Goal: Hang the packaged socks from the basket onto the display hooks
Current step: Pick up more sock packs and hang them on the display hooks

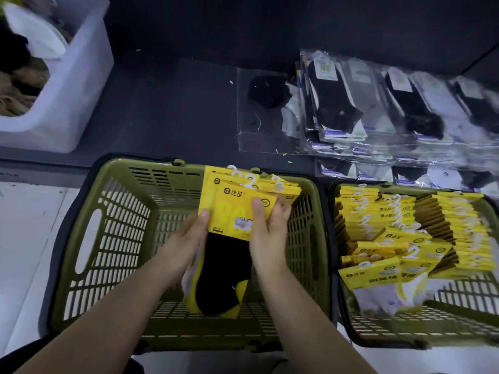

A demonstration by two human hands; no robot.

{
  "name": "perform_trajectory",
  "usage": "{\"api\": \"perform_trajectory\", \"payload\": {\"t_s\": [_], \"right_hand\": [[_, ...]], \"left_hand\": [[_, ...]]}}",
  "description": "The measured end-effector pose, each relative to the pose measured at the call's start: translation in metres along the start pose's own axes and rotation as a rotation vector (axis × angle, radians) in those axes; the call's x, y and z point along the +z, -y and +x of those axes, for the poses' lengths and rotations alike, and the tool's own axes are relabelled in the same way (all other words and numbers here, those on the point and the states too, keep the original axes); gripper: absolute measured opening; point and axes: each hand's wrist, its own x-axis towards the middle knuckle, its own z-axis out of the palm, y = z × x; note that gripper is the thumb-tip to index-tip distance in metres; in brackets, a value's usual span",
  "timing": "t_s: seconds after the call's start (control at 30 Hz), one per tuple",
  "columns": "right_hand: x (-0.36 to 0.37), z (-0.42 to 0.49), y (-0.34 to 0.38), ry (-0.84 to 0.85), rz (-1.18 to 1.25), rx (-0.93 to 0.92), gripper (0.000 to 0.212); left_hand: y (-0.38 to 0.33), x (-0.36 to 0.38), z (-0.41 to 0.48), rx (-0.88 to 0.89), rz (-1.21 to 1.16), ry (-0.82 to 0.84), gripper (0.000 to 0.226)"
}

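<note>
- The left hand [193, 229] and right hand [267, 225] are close together, both gripping one bundle of packaged socks [237, 209]. The left thumb lies on the card's left edge with the fingers behind. The right thumb presses the card face and the fingers curl round the right edge.
- The bundle is several yellow-carded packs fanned together, held above the near-empty green basket [81, 238], not resting in it.
- Its long axis runs away from the person. The white plastic hangers [252, 182] are at the far end, and the black-and-yellow sock toes [218, 287] hang down towards the person.
- The hangers therefore already point outward, which suits hanging. Neither hand is clearly nearer them, though the right one holds slightly higher up the card.
- No display hooks are in view, so I cannot tell which way the bundle must travel. Most likely it is up and forward, out of the picture.
- To the right, a second basket [340, 292] holds many more yellow packs [405, 238], stacked in rows.
- Beyond both baskets, a dark shelf [162, 103] carries clear-bagged socks [378, 117], and a white bin [86, 76] stands at far left.
</note>
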Motion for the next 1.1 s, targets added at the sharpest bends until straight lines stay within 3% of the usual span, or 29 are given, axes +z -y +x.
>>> {"api": "perform_trajectory", "payload": {"t_s": [0.13, 0.23, 0.33, 0.5, 0.57, 0.7, 0.87, 1.03, 1.1], "right_hand": [[0.012, -0.001, -0.003, -0.233, 0.117, -0.008, 0.017], [-0.011, 0.022, -0.007, -0.436, -0.052, 0.032, 0.044], [-0.033, 0.049, -0.021, -0.295, -0.433, 0.078, 0.072], [-0.044, 0.057, -0.039, -0.054, -0.638, -0.028, 0.047], [-0.050, 0.054, -0.040, 0.068, -0.552, -0.009, 0.037], [-0.070, 0.036, -0.022, 0.200, -0.052, 0.139, 0.028], [-0.070, 0.033, 0.016, 0.246, 0.551, 0.193, 0.020], [-0.035, 0.037, 0.037, 0.158, 0.528, 0.194, 0.011], [-0.019, 0.033, 0.032, 0.038, 0.450, 0.185, 0.009]], "left_hand": [[0.002, 0.004, -0.001, 0.114, 0.177, 0.053, 0.032], [0.001, 0.003, 0.001, 0.120, 0.200, -0.028, 0.029], [-0.001, 0.000, 0.005, 0.158, 0.117, -0.082, 0.024], [-0.004, -0.005, 0.011, 0.212, 0.072, -0.177, 0.024], [-0.007, -0.012, 0.012, 0.236, 0.023, -0.250, 0.024], [-0.010, -0.024, 0.015, 0.244, -0.055, -0.332, 0.021], [-0.010, -0.020, 0.016, 0.170, -0.281, -0.163, 0.020], [-0.011, -0.009, 0.012, 0.033, -0.389, 0.010, 0.018], [-0.010, -0.008, 0.009, -0.015, -0.359, 0.040, 0.044]]}}
